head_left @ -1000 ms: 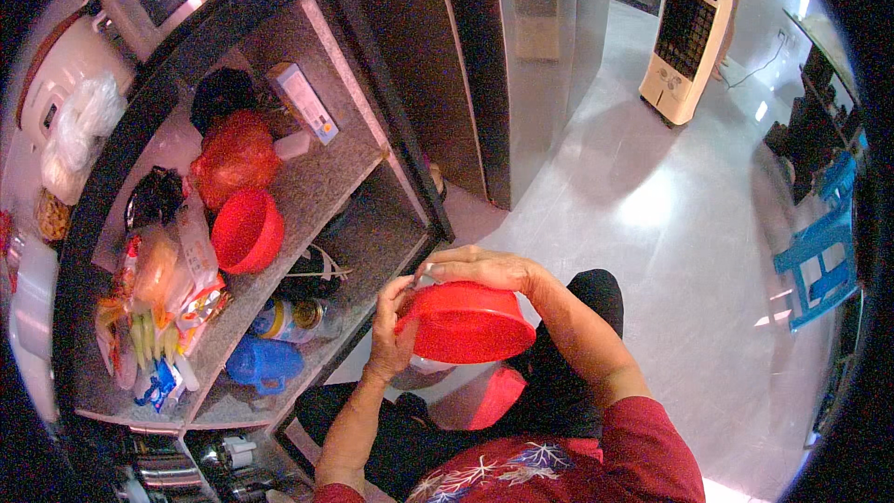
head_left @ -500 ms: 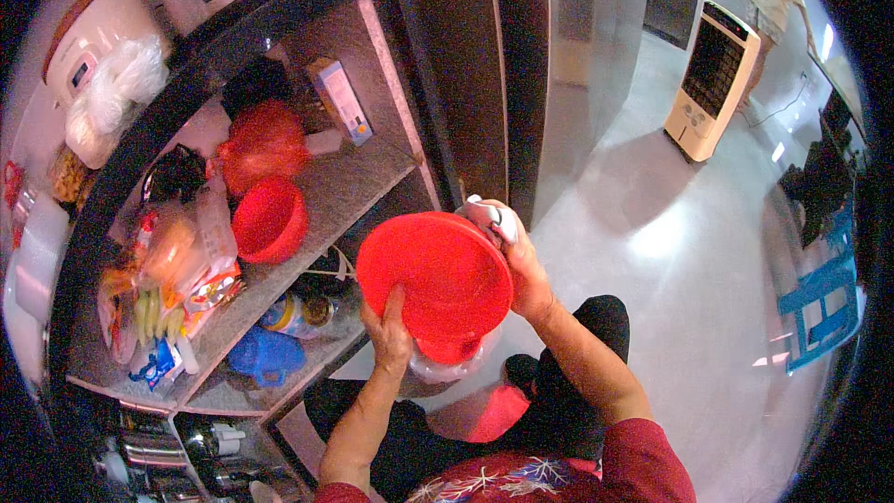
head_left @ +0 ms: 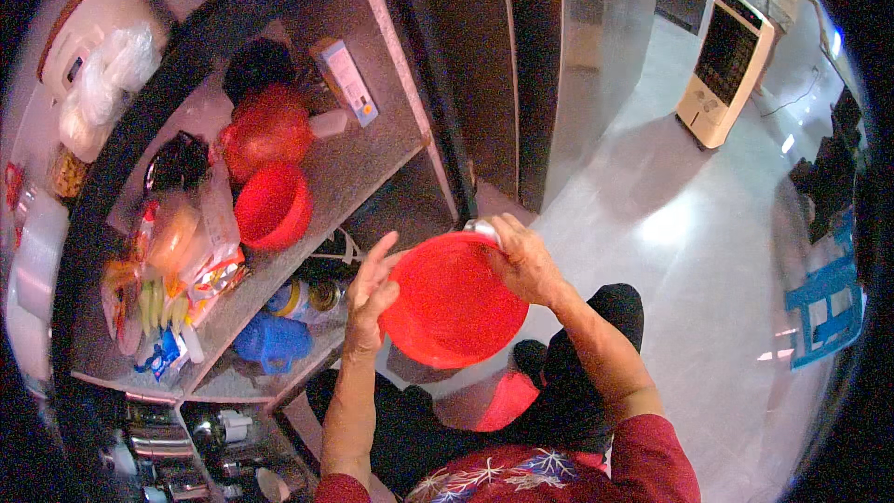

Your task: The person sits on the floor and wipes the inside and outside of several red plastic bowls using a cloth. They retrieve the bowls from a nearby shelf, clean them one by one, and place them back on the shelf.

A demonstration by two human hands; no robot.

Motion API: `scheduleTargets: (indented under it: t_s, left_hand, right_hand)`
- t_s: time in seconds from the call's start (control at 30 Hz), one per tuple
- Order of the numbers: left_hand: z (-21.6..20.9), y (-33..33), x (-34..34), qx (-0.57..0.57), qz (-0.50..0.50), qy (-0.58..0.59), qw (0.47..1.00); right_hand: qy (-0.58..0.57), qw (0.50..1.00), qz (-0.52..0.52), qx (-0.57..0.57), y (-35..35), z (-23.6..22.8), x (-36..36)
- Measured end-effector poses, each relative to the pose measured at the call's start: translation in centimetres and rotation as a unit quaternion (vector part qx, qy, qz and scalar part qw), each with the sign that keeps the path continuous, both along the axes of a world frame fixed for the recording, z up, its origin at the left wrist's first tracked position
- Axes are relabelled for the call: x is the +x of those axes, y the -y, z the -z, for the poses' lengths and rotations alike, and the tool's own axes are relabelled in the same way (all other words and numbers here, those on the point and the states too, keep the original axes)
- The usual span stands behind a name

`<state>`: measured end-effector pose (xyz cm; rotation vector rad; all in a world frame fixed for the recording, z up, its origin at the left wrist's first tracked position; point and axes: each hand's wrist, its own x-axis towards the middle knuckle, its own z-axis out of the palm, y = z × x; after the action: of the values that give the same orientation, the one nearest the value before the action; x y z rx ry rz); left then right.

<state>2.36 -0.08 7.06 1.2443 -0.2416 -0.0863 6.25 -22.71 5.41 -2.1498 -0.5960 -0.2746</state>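
Observation:
A round red plastic bowl is held over my lap with its opening facing up toward me. My right hand grips its far right rim, the fingers bent over the edge. Between those fingers and the rim a small whitish thing shows, mostly hidden, and I cannot make out its kind. My left hand is at the bowl's left side with its fingers stretched apart, the thumb close to the rim. Whether it touches the bowl is hard to tell.
On the open cabinet shelf at left sit another red bowl, a red plastic bag, bagged food and a small box. Below are a blue container and jars. An air cooler and a blue stool stand right.
The bowl has shifted slightly right and tipped a little. My left hand has let go of its front rim and spread its fingers; my right hand has moved further over the rim.

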Motion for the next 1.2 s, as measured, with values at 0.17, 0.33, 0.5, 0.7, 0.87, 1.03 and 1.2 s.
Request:
scheduleTargets:
  t_s: [0.17, 0.33, 0.5, 0.7, 0.87, 1.03, 1.2]
  left_hand:
    - [1.2, -0.2, -0.3, 0.157, 0.016, -0.097, 0.983]
    - [3.7, -1.9, 0.1, 0.15, -0.14, -0.098, 0.974]
    - [5.3, 0.1, 0.4, 0.081, -0.191, -0.067, 0.976]
    - [4.4, 2.5, -0.2, 0.068, -0.18, -0.062, 0.979]
    - [4.8, 1.8, -0.1, 0.108, -0.219, -0.022, 0.969]
    - [4.7, 1.2, 0.1, 0.137, -0.287, -0.034, 0.948]
    - [3.7, 2.5, -0.5, 0.237, -0.252, -0.018, 0.938]
  right_hand:
    - [-0.004, 0.999, 0.009, 0.04, -1.2, 1.1, 0.4]
    - [0.08, 0.961, 0.14, 0.226, -1.1, -1.5, 0.2]
    - [0.201, 0.976, 0.079, -0.006, -4.6, -1.4, -1.5]
    - [0.158, 0.976, 0.079, -0.126, -7.2, 3.4, -0.1]
    - [0.187, 0.961, -0.177, -0.098, -7.9, 4.1, -1.5]
    - [0.088, 0.956, -0.251, -0.121, -6.0, 3.3, -1.7]
    - [0.212, 0.973, -0.066, -0.057, -6.8, 3.3, -0.8]
